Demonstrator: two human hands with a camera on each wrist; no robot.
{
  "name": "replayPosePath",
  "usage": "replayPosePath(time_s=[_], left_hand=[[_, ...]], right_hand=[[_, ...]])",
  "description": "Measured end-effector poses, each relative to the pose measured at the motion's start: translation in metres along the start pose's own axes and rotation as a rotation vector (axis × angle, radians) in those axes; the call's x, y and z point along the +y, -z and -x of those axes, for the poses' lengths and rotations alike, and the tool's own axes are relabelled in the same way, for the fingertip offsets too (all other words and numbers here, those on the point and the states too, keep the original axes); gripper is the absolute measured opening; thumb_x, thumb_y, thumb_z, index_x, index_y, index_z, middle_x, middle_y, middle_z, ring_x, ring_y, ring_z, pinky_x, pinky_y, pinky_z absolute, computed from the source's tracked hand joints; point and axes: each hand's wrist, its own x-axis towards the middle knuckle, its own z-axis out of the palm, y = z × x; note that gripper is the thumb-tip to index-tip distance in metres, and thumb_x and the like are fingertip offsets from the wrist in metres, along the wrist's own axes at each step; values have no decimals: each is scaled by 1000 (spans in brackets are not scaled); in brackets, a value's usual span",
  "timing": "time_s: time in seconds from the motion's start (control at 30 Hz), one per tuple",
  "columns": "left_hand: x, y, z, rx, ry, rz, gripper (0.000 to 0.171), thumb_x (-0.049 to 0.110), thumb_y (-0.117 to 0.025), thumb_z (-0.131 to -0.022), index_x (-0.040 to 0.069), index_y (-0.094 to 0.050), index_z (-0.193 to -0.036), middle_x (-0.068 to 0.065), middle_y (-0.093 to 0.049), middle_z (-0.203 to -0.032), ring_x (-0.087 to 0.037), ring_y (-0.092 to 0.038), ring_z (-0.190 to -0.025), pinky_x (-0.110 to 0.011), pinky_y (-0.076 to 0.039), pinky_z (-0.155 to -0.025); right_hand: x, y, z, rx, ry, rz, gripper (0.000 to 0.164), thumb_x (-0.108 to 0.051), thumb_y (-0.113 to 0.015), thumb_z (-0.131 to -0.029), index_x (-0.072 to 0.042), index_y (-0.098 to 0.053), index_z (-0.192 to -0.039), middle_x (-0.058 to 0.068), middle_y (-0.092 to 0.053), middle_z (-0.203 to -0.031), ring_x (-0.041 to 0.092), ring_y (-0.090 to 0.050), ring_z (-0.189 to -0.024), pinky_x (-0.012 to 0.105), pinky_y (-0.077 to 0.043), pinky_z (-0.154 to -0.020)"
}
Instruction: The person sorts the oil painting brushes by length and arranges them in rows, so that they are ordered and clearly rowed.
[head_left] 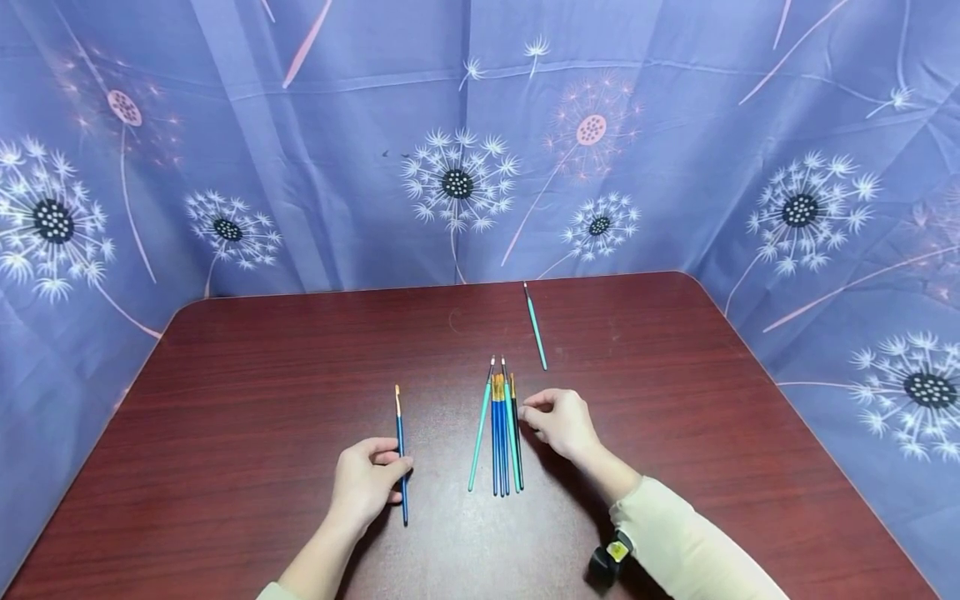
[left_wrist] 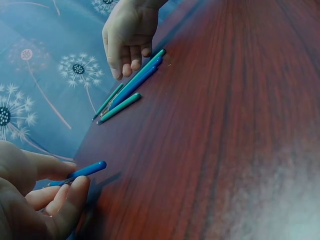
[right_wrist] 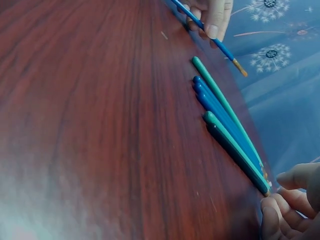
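Note:
My left hand [head_left: 367, 483] pinches a blue paintbrush [head_left: 401, 433] between thumb and fingers, bristles toward the back of the table. In the right wrist view, the brush's golden bristles [right_wrist: 240, 68] show beyond the fingers. Several blue paintbrushes [head_left: 498, 442] lie side by side at the middle of the table, with a teal paintbrush [head_left: 478, 442] slanting on their left and another teal one [head_left: 512, 433] on their right. A black paintbrush [right_wrist: 235, 155] lies at the group's right edge. My right hand [head_left: 558, 421] has its loosely bent fingertips right beside that brush's bristle end.
Farther back, a single teal paintbrush [head_left: 536, 329] lies near the far edge of the brown wooden table [head_left: 262, 375]. A blue dandelion-print curtain [head_left: 337, 167] hangs round the table's back and sides. A black wrist camera [head_left: 609, 560] sits at the right sleeve.

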Motion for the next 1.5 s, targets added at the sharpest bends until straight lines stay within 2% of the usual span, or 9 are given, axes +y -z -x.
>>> replayPosePath(time_s=[0.3,0.67,0.93,1.27,1.5], left_hand=[[0,4,4,-3,5,-67,31,3,-72,-76,-9,-64,-104,-10,-68,-79,-11,-61,-55,-28,-54,-49],[-3,6,6,-6,-19,-155,25,6,-72,-77,-8,-67,-98,-15,-72,-79,-12,-63,-52,-27,-54,-49],[-2,9,8,-2,-28,-229,16,8,-72,-78,-5,-69,-87,-11,-71,-70,-12,-62,-51,-26,-53,-47],[-1,11,8,3,-32,-288,12,9,-71,-78,-2,-67,-79,-6,-68,-63,-11,-60,-47,-26,-51,-44],[-1,11,7,6,-48,-313,11,8,-70,-77,-2,-65,-77,-5,-67,-61,-10,-58,-44,-25,-50,-43]], right_hand=[[1,-5,4,53,15,43,14,-17,-73,-78,-7,-73,-88,5,-71,-74,10,-61,-49,24,-51,-50],[0,-6,5,65,46,45,11,-14,-72,-78,-6,-73,-86,6,-71,-74,9,-61,-49,23,-51,-50],[-1,-7,5,56,65,74,12,-13,-72,-79,-5,-73,-87,6,-70,-72,7,-58,-48,22,-49,-51],[-2,-10,8,106,137,212,13,-18,-72,-78,-8,-74,-85,2,-72,-77,8,-62,-67,28,-51,-65],[-2,-14,10,118,145,264,12,-20,-71,-78,-11,-73,-85,0,-72,-76,8,-62,-66,31,-51,-65]])
